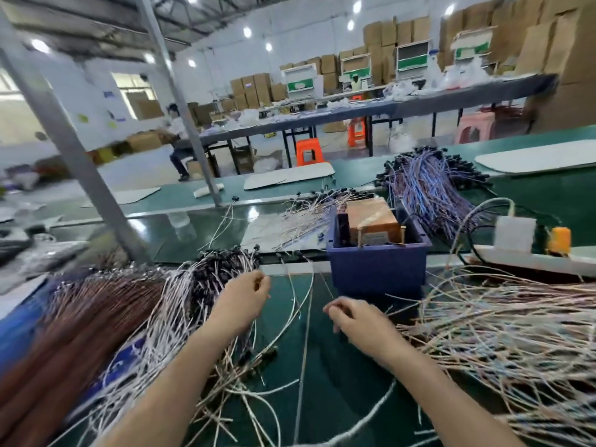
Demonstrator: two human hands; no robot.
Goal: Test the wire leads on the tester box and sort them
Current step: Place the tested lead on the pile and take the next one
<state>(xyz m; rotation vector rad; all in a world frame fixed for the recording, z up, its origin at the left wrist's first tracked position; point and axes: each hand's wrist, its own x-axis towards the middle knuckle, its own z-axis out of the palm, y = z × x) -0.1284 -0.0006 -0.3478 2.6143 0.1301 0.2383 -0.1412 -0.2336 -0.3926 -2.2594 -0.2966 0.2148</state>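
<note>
Head view: a few thin wire leads point(303, 301) lie on the green bench point(338, 382) between a worker's hands, their long axes running roughly near to far, toward the tester box point(375, 269). The box, a blue bin with a brown unit inside and upright brass pins point(359, 235) along the unit's near edge, stands just beyond the hands and a little to the right.

The right hand point(361, 322) is the nearer of the two to it and sits almost directly below its near wall, so the coming move looks like a short reach away from the body and slightly right. That hand is palm down, with its fingertips point(330, 309) curled together on what appears to be the end of a lead. The left hand point(245, 300) hovers at the edge of the white pile point(193, 304), its fingertips point(263, 282) likewise drawn together in a pinch. Blur hides exactly which strand each holds. Both forearms angle in from the near edge.

A brown bundle point(90, 317) fills the left side, and a loose pinkish tangle point(503, 333) spreads to the right. A purple pile point(429, 188) lies beyond the box, with a white power strip point(512, 250) nearby. Farther off stand an orange stool point(309, 153), long tables and stacked cartons point(548, 37).
</note>
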